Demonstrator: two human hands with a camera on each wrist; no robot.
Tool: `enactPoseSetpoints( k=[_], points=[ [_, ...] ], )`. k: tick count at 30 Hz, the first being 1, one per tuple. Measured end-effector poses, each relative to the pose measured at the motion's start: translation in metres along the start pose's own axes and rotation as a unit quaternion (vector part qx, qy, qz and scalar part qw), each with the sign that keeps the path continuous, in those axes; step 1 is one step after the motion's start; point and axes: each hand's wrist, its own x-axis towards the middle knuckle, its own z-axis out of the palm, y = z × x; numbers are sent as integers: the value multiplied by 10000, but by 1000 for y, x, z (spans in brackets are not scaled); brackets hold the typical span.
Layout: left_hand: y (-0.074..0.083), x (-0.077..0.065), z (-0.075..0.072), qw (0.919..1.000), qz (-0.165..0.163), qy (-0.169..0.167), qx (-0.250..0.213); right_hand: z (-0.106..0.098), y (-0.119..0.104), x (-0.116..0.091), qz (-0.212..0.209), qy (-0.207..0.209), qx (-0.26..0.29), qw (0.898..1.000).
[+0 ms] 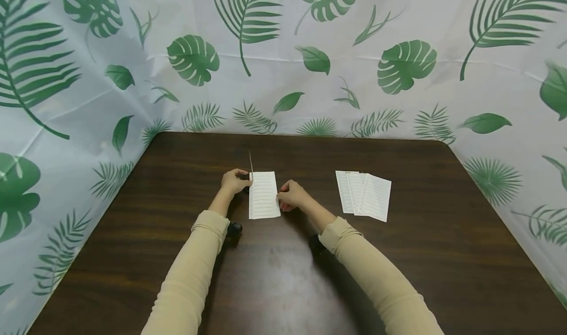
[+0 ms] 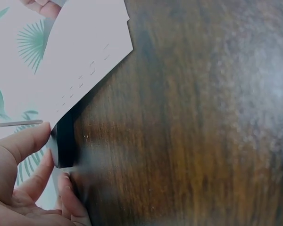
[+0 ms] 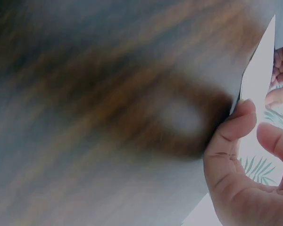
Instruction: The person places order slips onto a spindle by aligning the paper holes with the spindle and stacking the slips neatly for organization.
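Observation:
A small stack of printed white sheets [image 1: 264,195] lies on the dark table between the hands. The left hand [image 1: 234,181] is at its left edge. Thumb and finger of that hand pinch a black wedge-shaped clip [image 2: 65,146] by the sheets' corner, seen in the left wrist view. A thin rod [image 1: 250,164] stands up near the left fingertips; whether it belongs to the clip I cannot tell. At the right edge of the stack, the right hand [image 1: 294,196] holds the sheets between curled finger and thumb. In the right wrist view, the sheets [image 3: 259,77] appear nearly edge-on.
Several more printed sheets [image 1: 376,197] lie overlapped and fanned to the right of the right hand. The dark wooden table [image 1: 443,256] reaches back to a white curtain [image 1: 274,59] with green leaves.

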Motion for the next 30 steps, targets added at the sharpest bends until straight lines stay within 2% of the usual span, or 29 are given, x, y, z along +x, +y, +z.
enactPoseSetpoints(
  k=[1,3,6,7,8,9,11,13,14,16,18,21,22,23,28,29,30],
  points=[
    [10,-13,-6,10000,-13,-78,-19,-3,0,-1,12,-21,-28,10000],
    [17,-23,-11,9998,38,-169,-92,-10,-1,-4,-1,-62,-109,9999],
    [43,-52,-28,9991,11,-358,-209,-21,0,-8,-38,-99,-227,9997],
    [47,-58,-31,9990,83,-345,-270,-26,1,-9,-57,-112,-268,9996],
    [42,-50,-28,9990,33,-372,-258,-30,2,-10,-87,-133,-296,9994],
    [42,-50,-27,9989,64,-374,-264,-34,4,-11,-97,-149,-315,9993],
    [41,-48,-24,9993,-77,-331,-142,-41,7,-12,-148,-191,-352,9991],
    [26,-36,-15,9998,112,-107,-103,-50,11,-14,-269,-236,-392,9986],
    [22,-32,-12,9999,64,-99,-49,-54,13,-15,-344,-270,-402,9982],
    [41,-54,-21,10000,26,-64,-52,-64,17,-17,-530,-312,-463,9970],
    [32,-47,-18,9999,51,-145,-64,-75,22,-20,-750,-362,-604,9947],
    [29,-42,-16,9998,-62,-169,-11,-93,32,-24,-1003,-384,-935,9898],
    [24,-40,-15,9999,61,-127,-13,-99,35,-25,-1076,-367,-1073,9877],
    [9,-26,-6,9999,145,8,39,-106,39,-26,-1164,-326,-1235,9850],
    [26,-45,-17,9997,230,-60,33,-138,59,-34,-1350,101,-1825,9739],
    [17,-33,-11,9997,230,-18,55,-144,62,-36,-1328,226,-1924,9720],
    [17,-32,-11,9996,273,-52,64,-149,66,-38,-1284,337,-1997,9708]
  ],
)
